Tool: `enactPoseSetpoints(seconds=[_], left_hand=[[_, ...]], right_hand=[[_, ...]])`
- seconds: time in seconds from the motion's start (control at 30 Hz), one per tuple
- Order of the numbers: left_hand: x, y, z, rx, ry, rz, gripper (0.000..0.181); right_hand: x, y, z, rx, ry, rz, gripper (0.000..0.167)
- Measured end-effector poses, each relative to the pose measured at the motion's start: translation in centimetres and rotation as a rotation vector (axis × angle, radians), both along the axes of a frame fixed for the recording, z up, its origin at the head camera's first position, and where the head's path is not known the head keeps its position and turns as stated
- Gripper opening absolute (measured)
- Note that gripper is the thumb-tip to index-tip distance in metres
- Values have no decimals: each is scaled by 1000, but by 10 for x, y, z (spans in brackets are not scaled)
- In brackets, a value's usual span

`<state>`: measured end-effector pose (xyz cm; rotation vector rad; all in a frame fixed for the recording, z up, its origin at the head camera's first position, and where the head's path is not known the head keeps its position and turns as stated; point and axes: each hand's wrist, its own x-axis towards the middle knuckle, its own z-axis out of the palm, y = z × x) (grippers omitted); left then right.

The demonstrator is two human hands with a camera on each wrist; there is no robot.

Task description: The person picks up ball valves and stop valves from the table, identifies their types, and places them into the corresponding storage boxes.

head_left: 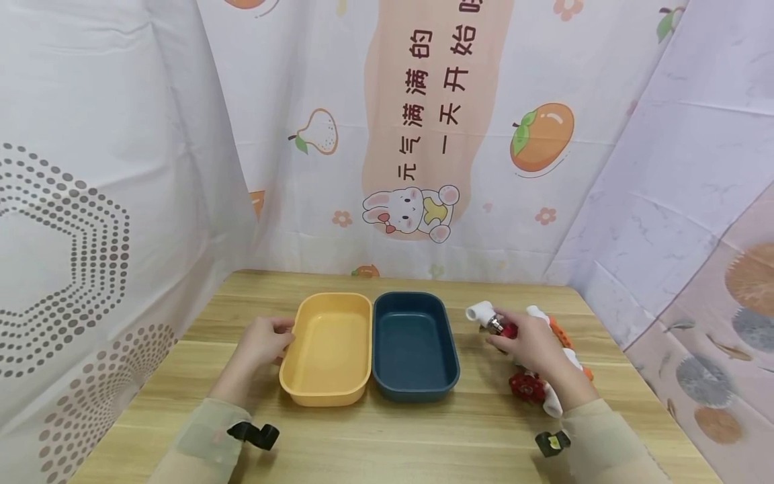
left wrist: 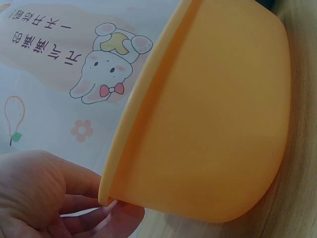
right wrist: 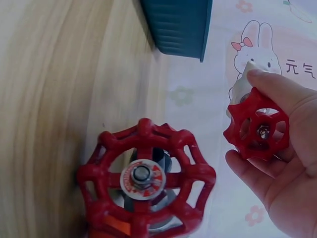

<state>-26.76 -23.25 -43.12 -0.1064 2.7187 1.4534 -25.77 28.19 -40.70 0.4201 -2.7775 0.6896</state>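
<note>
The left hand [head_left: 267,343] holds the left rim of a yellow tray [head_left: 326,398]; in the left wrist view its fingers curl under the rim of the yellow tray [left wrist: 213,114]. A dark blue tray [head_left: 417,394] stands directly right of the yellow one. Over the table right of the blue tray, the right hand [head_left: 532,341] grips a white pipe fitting [head_left: 482,312] with a red handwheel. The right wrist view shows the held red handwheel [right wrist: 257,124] between the thumb and fingers of the right hand [right wrist: 287,148]. A larger red handwheel [right wrist: 146,178] lies below and left of it.
Under and beside the right forearm lie another red handwheel [head_left: 527,387], white pipe pieces [head_left: 551,401] and orange parts [head_left: 561,333]. The wooden table [head_left: 387,447] is bounded by a printed curtain [head_left: 338,175] at the back and hanging cloth on both sides.
</note>
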Motion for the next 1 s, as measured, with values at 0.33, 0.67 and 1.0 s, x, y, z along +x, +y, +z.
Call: enactPoseSetpoints(seconds=[0.33,0.67,1.0], left_hand=[[0,-1,0,12,-16,3,39],[0,0,0,6,-11,-1,39],[0,0,1,6,-20,-5,40]], right_hand=[[-1,-1,4,-20,71,27,60],[-2,-5,6,-26,47,53,60],[-3,-13,13,-18,32,47,60]])
